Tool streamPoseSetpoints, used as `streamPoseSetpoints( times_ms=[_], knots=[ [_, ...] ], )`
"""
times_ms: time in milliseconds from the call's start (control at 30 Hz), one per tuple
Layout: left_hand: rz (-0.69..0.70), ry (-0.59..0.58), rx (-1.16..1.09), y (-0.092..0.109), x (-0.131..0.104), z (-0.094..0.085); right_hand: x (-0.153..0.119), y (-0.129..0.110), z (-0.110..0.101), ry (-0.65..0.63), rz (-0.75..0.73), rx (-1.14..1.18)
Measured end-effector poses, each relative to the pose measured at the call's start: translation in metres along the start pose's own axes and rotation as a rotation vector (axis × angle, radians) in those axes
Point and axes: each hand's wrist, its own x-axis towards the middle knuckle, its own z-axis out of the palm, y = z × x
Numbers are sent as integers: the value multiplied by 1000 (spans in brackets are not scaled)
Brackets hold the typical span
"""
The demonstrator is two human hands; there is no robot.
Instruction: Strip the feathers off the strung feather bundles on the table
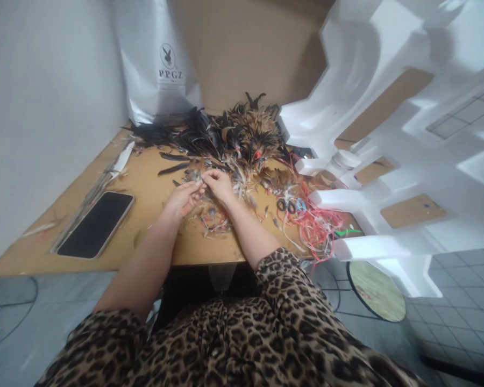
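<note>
Fingers of both bare hands meet at the centre of the frame, thumb and fingertips of the left hand [184, 198] and right hand [221, 188] pinched closed on a small pale piece [202, 180], too small to identify. Just beyond it, in the upper middle, lie long glossy black feathers [201, 134] and a fluffy brown feather bunch [264, 126]. Loose feather scraps [215, 217] lie below the hands on the tan tabletop [151, 177]. A black-screened phone with a pale edge [97, 224] lies at centre left; a silvery plastic bag printed PPGZ [151, 94] stands at upper left. Tangled pink-red strings [317, 226] spread right of centre, near two small black rings [286, 206], beside white moulded foam [358, 201] filling the right.
</note>
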Motion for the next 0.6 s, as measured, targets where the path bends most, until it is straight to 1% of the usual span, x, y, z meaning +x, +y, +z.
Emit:
streamPoseSetpoints(
  times_ms=[100, 233, 500, 600],
  knots=[
    [-6, 6, -10, 1, -2, 2, 0, 1, 0, 18, -31, 1],
    [-1, 19, -14, 1, -3, 5, 0, 4, 1, 5, -63, -19],
    [-8, 20, -15, 1, -4, 4, -4, 1, 4, -23, -47, -50],
    [-7, 25, -9, 1, -4, 4, -1, 3, 1, -36, -72, -79]
  ],
)
